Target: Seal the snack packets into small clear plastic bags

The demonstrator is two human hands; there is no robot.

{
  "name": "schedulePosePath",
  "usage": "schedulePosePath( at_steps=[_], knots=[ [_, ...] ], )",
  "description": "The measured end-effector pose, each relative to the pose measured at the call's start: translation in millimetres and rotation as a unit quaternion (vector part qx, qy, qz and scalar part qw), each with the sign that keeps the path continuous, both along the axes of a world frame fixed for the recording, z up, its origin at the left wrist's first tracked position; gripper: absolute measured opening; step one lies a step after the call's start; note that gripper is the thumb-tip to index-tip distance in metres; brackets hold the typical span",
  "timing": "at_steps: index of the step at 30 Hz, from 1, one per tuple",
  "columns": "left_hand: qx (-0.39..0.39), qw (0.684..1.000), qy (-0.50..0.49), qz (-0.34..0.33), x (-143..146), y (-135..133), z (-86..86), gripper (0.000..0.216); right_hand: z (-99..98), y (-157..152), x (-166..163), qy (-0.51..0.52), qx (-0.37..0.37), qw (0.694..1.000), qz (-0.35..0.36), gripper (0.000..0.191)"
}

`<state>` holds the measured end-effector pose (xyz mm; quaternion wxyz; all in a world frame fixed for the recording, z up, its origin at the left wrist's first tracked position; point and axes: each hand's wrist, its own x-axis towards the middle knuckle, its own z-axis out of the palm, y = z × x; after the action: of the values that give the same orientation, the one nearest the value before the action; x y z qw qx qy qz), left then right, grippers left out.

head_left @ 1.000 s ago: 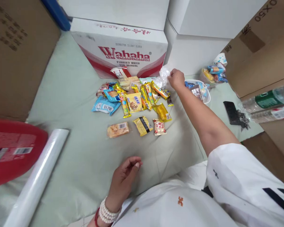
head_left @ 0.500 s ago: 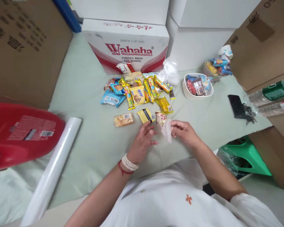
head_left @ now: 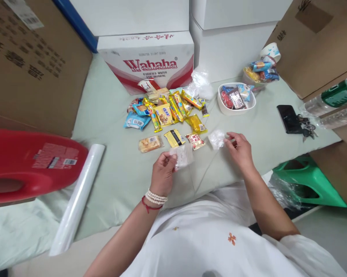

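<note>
My left hand [head_left: 164,169] pinches a small clear plastic bag [head_left: 183,157] above the cloth. My right hand [head_left: 240,150] has its index finger and thumb apart at the edge of a crumpled clear plastic bag [head_left: 217,139] lying on the cloth. Just beyond my hands, three wrapped snacks lie in a row: a bread-like snack in clear wrap [head_left: 150,144], a yellow packet with a black band [head_left: 175,138] and a cream-and-red packet [head_left: 195,141]. Behind them is a yellow wrapped snack [head_left: 196,124] and a pile of snack packets [head_left: 164,114].
A white bowl [head_left: 236,111] holds more packets, with a second filled container [head_left: 252,80] behind it. A Wahaha carton [head_left: 150,63] stands at the back. On the left are a red jug [head_left: 31,165] and a plastic roll [head_left: 77,200]; on the right, a phone [head_left: 289,118], keys [head_left: 306,125] and bottles.
The clear plastic in my right hand has become two separate pieces: one is now in my left hand, the other lies further right on the cloth. The cream-and-red packet is uncovered.
</note>
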<state>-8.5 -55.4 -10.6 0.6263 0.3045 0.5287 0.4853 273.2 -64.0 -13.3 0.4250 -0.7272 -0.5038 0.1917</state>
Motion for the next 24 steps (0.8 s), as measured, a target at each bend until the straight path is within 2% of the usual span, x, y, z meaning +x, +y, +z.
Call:
schedulePosePath(
  at_steps=[2, 4, 7, 9, 13, 16, 18, 21, 24],
  knots=[
    [-0.001, 1.000, 0.000, -0.010, 3, -2, 3.7, 0.049, 8.6, 0, -6, -0.065, 0.044, 0.997, 0.020, 0.033],
    [-0.006, 1.000, -0.006, -0.024, 8, -4, 8.1, 0.050, 17.5, -5, -22, -0.068, 0.087, 0.986, 0.127, 0.028],
    [-0.010, 0.998, -0.035, -0.044, 14, -5, 14.5, 0.048, 19.7, -12, -56, -0.038, 0.117, 0.936, 0.331, 0.027],
    [-0.009, 0.996, -0.068, -0.055, 16, -6, 16.6, 0.049, 11.6, -13, -76, -0.024, 0.116, 0.918, 0.379, 0.020],
    [-0.011, 0.991, -0.091, -0.096, 12, -9, 14.6, 0.057, -6.7, -11, -93, 0.055, 0.053, 0.935, 0.347, 0.016],
    [-0.020, 0.992, -0.092, -0.089, 7, -11, 13.7, 0.055, -8.2, -12, -92, 0.151, -0.010, 0.940, 0.305, 0.015],
    [-0.026, 0.990, -0.108, -0.087, 5, -12, 16.3, 0.051, -4.9, -14, -90, 0.212, -0.034, 0.929, 0.302, 0.019],
    [-0.028, 0.985, -0.126, -0.118, 5, -12, 21.8, 0.054, 0.5, -14, -91, 0.213, -0.025, 0.915, 0.341, 0.030],
    [-0.018, 0.984, -0.118, -0.135, 2, -9, 22.1, 0.060, 4.2, -9, -92, 0.195, -0.008, 0.926, 0.324, 0.028]
  ],
)
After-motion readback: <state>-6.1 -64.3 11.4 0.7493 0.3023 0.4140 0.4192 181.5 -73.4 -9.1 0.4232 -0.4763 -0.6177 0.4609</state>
